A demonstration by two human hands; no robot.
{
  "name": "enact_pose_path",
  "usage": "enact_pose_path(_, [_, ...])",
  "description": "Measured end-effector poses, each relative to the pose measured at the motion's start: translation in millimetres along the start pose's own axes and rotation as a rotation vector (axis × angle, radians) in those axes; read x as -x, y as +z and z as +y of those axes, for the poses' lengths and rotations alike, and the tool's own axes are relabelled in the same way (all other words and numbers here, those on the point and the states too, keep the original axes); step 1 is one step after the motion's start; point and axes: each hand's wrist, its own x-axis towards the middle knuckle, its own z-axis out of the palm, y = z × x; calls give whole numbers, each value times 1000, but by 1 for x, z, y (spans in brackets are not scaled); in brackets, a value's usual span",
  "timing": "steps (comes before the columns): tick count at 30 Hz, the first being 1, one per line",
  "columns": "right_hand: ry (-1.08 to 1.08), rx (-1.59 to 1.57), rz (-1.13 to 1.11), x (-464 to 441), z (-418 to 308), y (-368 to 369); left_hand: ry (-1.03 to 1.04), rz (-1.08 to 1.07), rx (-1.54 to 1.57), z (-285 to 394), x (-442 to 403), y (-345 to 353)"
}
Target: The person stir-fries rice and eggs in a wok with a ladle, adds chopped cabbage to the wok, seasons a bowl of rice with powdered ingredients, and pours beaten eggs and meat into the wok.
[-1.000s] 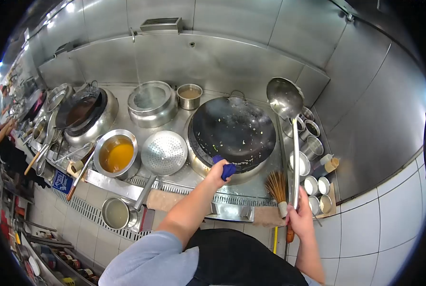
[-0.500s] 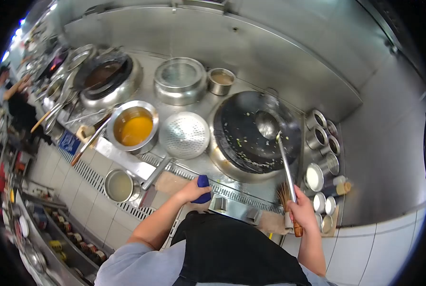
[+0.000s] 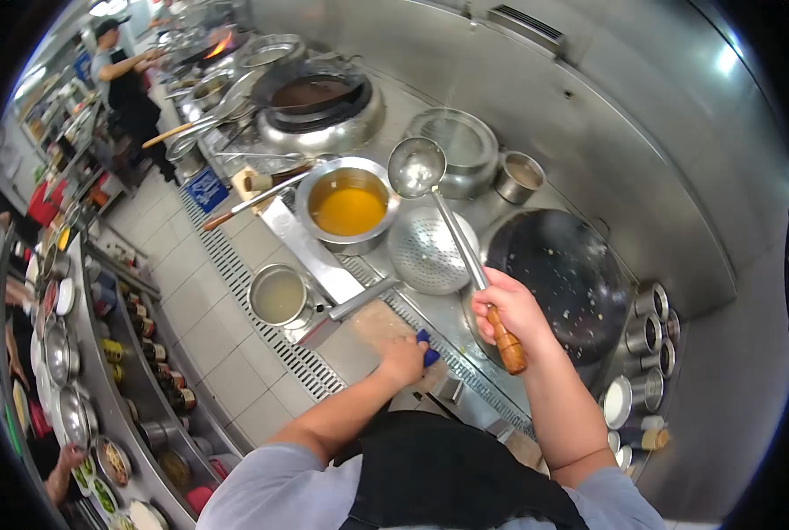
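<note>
My right hand [image 3: 516,314] is closed round the wooden handle of a long steel ladle [image 3: 455,225]. The ladle's bowl hangs over the cooktop, between the pot of orange-yellow liquid [image 3: 350,210] and the lidded round vessel [image 3: 456,150]. Below its shaft lies a perforated strainer [image 3: 430,256]. My left hand [image 3: 402,360] is closed on a blue cloth [image 3: 427,348], low at the counter's front edge beside a beige cloth [image 3: 384,327]. The black wok [image 3: 553,283], with small food scraps stuck inside, sits behind my right hand.
A small pot of cloudy liquid [image 3: 278,296] stands at the front edge. Several metal cups [image 3: 649,336] line the right side. Another wok [image 3: 315,93] sits further left. A co-worker [image 3: 125,84] stands at the far left near a flame [image 3: 220,46]. Stocked shelves [image 3: 138,353] are behind left.
The view has swung left. My right hand has lifted the ladle out of the wok and carried it left, toward the pot of orange-yellow liquid. My left hand still grips the blue cloth.
</note>
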Motion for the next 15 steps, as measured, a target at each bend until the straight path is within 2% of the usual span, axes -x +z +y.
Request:
enact_pose_path(2, [6, 121, 5, -32, 4, 13, -44, -31, -1, 4, -3, 13])
enact_pose_path(5, [-74, 486, 14, -79, 16, 21, -58, 34, -19, 10, 1, 6])
enact_pose_path(9, [-74, 635, 49, -103, 31, 41, -50, 20, 34, 8, 11, -5])
enact_pose_path(11, [-23, 607, 8, -121, 44, 41, -5, 264, -2, 2, 14, 11])
enact_pose_path(12, [27, 575, -26, -128, 48, 41, -10, 266, -3, 0, 17, 5])
enact_pose_path(13, [103, 422, -94, -131, 49, 41, -9, 293, 107, 0, 24, -7])
enact_pose_path(14, [101, 420, -96, -130, 48, 41, -7, 319, 217, -1, 30, -16])
enact_pose_path(15, [182, 134, -117, -125, 46, 42, -8, 320, 214, -4, 34, -20])
